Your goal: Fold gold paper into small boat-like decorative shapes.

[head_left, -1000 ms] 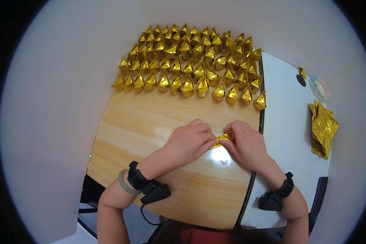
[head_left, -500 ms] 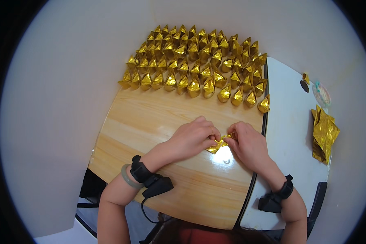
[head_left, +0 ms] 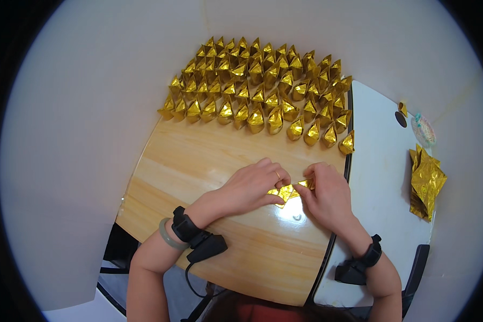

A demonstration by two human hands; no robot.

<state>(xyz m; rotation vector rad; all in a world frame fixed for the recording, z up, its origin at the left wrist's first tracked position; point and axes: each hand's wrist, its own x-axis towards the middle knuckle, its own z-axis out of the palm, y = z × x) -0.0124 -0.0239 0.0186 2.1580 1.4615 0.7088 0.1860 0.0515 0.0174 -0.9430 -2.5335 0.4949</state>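
A small piece of gold foil paper (head_left: 287,192) lies pinched between both hands on the wooden table (head_left: 198,161). My left hand (head_left: 252,188) grips its left side with the fingertips. My right hand (head_left: 324,193) presses and holds its right side. Most of the paper is hidden under the fingers. Both wrists carry black bands, and the left one also has a green bangle.
Several rows of folded gold paper ingots (head_left: 260,88) fill the far part of the wooden table. A white table (head_left: 381,161) adjoins on the right. A stack of gold foil sheets (head_left: 425,182) lies at the far right, beside a small round patterned object (head_left: 424,129).
Both hands kept working the gold paper between them with small finger shifts. The view drifted slightly, so the ingot rows sit a little further right.
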